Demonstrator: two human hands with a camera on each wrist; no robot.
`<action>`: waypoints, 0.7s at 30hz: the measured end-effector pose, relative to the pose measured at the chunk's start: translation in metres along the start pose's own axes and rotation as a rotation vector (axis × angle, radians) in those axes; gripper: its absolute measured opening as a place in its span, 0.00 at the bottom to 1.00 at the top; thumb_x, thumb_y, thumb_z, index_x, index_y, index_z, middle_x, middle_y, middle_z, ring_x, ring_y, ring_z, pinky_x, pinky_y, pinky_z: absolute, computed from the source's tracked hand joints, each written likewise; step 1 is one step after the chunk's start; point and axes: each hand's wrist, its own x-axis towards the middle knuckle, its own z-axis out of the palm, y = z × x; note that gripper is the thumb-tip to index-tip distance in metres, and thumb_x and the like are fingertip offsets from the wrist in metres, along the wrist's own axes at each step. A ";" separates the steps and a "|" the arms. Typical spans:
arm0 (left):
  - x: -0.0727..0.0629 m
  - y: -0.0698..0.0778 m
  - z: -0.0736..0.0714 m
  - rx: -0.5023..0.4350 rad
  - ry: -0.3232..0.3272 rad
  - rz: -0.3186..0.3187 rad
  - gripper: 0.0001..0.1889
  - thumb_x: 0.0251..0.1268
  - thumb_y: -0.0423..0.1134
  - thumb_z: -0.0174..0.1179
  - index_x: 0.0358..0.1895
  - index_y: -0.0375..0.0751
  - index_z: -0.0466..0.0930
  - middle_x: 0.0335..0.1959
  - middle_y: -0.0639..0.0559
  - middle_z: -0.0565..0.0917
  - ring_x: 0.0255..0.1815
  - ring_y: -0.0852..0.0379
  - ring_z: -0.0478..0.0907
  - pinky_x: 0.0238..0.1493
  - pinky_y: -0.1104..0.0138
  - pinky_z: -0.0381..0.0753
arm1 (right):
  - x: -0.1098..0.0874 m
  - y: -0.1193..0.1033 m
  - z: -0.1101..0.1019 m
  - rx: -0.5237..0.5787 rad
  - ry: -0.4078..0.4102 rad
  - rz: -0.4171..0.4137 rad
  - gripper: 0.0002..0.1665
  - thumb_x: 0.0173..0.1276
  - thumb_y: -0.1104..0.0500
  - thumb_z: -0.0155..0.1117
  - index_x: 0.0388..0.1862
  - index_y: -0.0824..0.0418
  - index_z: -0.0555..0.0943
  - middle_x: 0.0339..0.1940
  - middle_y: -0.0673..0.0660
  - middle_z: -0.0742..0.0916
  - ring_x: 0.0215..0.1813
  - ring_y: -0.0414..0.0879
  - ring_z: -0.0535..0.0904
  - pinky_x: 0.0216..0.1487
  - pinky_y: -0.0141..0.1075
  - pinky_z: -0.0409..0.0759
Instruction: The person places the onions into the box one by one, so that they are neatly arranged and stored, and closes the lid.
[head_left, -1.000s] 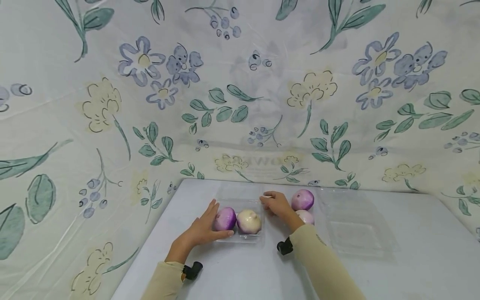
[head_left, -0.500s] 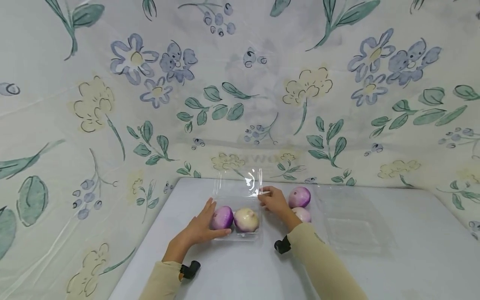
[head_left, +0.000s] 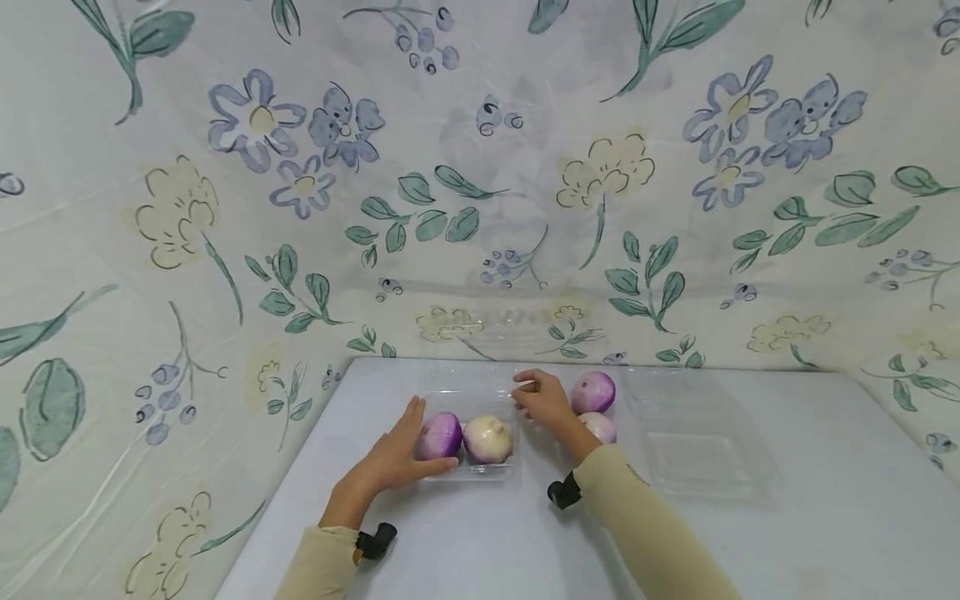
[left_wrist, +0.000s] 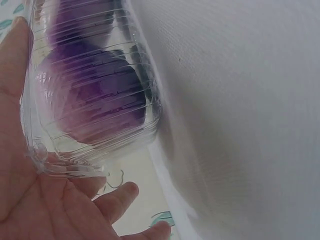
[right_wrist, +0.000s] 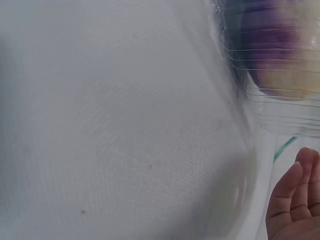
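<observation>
A clear plastic clamshell box (head_left: 476,472) stands on the white table with two onions in it: a purple onion (head_left: 441,436) at left and a pale, purple-tinged onion (head_left: 489,439) at right. Its transparent lid is raised at the back. My left hand (head_left: 393,450) lies spread at the box's left front corner, fingers along the side and thumb along the front. In the left wrist view, the left fingers (left_wrist: 112,202) extend past the ribbed wall. My right hand (head_left: 542,400) has its loosely bent fingertips at the box's back right corner; its fingers (right_wrist: 287,195) show near the box wall.
Behind my right forearm sit two more onions, a purple one (head_left: 593,392) and a paler one (head_left: 597,427). A second clear plastic container (head_left: 705,483) lies open on the table (head_left: 825,467) at right. Floral cloth (head_left: 517,250) walls in the table's back and left.
The box's lid has swung up from lying back, with a bright glint on it half a second ago. Both hands keep nearly the same places at the box; the view has shifted slightly.
</observation>
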 end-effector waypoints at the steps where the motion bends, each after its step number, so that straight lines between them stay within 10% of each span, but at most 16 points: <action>1: 0.000 0.000 0.000 0.000 0.001 0.002 0.64 0.53 0.65 0.68 0.78 0.29 0.37 0.81 0.33 0.41 0.80 0.33 0.46 0.71 0.30 0.49 | 0.000 0.000 0.000 -0.002 0.000 0.000 0.18 0.67 0.65 0.63 0.55 0.68 0.78 0.39 0.62 0.88 0.31 0.41 0.82 0.28 0.30 0.79; 21: 0.001 -0.002 0.002 -0.025 -0.006 -0.014 0.65 0.53 0.65 0.68 0.78 0.28 0.36 0.80 0.32 0.40 0.79 0.32 0.46 0.75 0.38 0.52 | -0.010 -0.003 -0.006 -0.056 -0.008 -0.032 0.09 0.69 0.63 0.63 0.46 0.65 0.80 0.39 0.59 0.86 0.32 0.42 0.84 0.29 0.33 0.82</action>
